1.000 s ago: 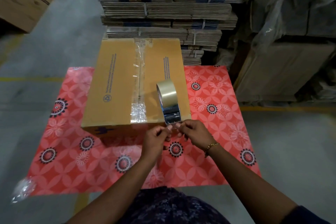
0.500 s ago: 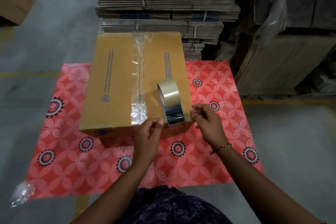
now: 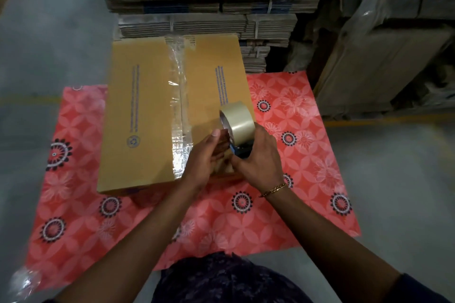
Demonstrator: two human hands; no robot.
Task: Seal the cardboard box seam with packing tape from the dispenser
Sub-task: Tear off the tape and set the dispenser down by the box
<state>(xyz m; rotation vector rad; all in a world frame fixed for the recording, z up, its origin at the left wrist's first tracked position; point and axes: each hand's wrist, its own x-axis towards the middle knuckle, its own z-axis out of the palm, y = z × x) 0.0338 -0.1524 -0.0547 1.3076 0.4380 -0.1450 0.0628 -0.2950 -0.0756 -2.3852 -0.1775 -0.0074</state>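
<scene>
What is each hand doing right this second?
Left hand: open, fingers out beside the tape dispenser; contact unclear.
Right hand: closed around the tape dispenser on the cardboard box.

Cardboard box point(image 3: 140, 115): tan, rectangular, closed, lying flat with its long axis running away from the viewer; blue print lines run lengthwise on both top flaps, with a round blue mark near the front left. Centre seam point(image 3: 181, 96): covered by a wrinkled, glossy strip of clear tape from far edge to near edge.

Tape dispenser point(image 3: 240, 149): dark blue body, partly hidden, standing on the box's front right corner. Tape roll point(image 3: 240, 123): clear-beige, mounted upright on the dispenser, its open core facing left.
</scene>
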